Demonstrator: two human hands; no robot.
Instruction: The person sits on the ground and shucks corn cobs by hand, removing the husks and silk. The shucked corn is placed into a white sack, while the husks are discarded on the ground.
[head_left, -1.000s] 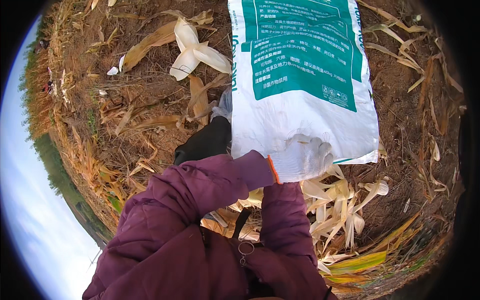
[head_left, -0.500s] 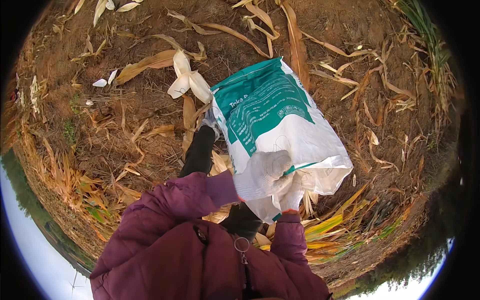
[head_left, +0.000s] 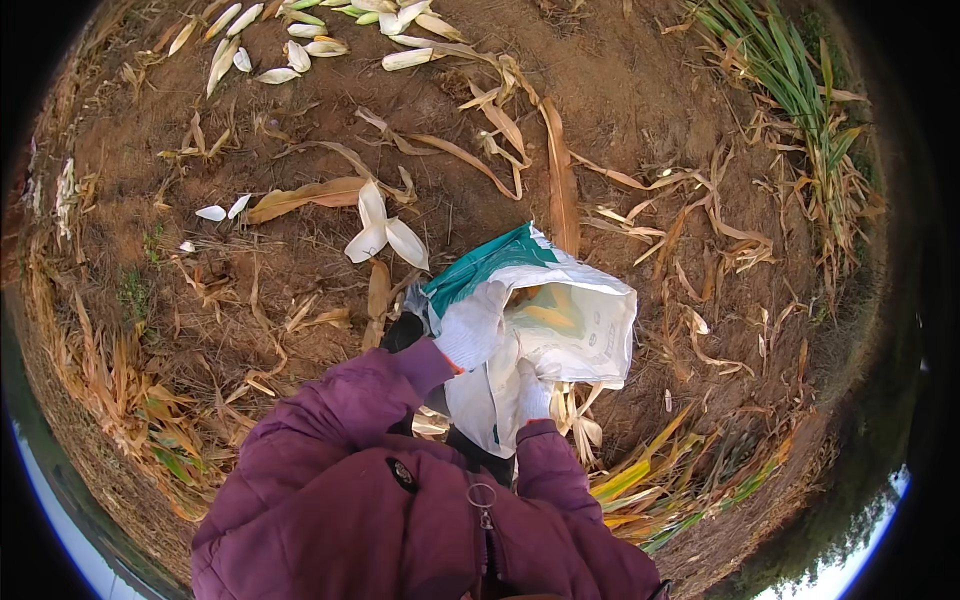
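A white and green woven sack (head_left: 560, 320) stands open-mouthed in front of me, with yellow corn showing inside. My left hand (head_left: 470, 330), in a white glove, grips the near left edge of the sack's mouth. My right hand (head_left: 532, 395), also gloved in white, holds the lower front of the sack. Both purple sleeves (head_left: 380, 400) reach in from below.
Bare brown soil is strewn with dry corn leaves and husks. A pale husk (head_left: 383, 235) lies left of the sack. More husked cobs (head_left: 310, 40) lie at the far top. Green plants (head_left: 790, 80) stand at the upper right, dry stalks (head_left: 680, 480) at the lower right.
The sack was held up flat showing its printed green face; now it is lowered and turned so its open mouth faces up. The view has swung to show more ground.
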